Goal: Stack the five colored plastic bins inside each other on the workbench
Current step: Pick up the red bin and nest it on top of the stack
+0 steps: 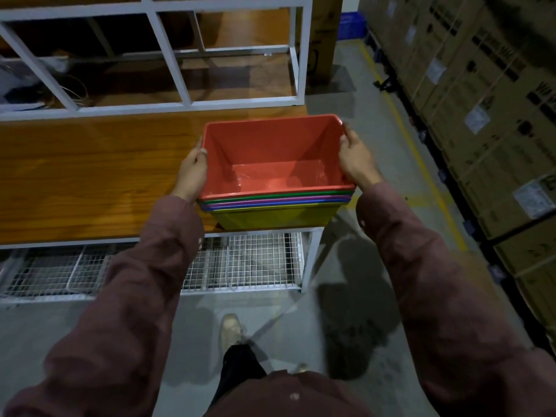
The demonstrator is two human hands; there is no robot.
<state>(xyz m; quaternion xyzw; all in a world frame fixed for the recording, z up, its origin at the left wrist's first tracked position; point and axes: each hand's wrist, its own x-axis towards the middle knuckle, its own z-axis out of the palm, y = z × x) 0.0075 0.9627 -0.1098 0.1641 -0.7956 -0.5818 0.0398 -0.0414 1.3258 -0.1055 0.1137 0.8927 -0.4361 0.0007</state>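
- The red bin (270, 158) sits nested on top; green, purple, blue and yellow rims show beneath, at the workbench (90, 164) right end.
- Left hand (192, 173) and right hand (355, 158) each clasp a short side.
- Best press down evenly (both sides together) so the stack seats square, clear of the edge.

Bare workbench (90, 176) left of nested bins (276, 164)

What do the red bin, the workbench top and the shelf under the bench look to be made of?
Red bin: glossy moulded plastic, with highlights on its floor. Workbench top: wood or wood-look laminate, with visible grain and a slight sheen. Lower shelf: white-coated wire mesh, apparently metal, with an open grid.
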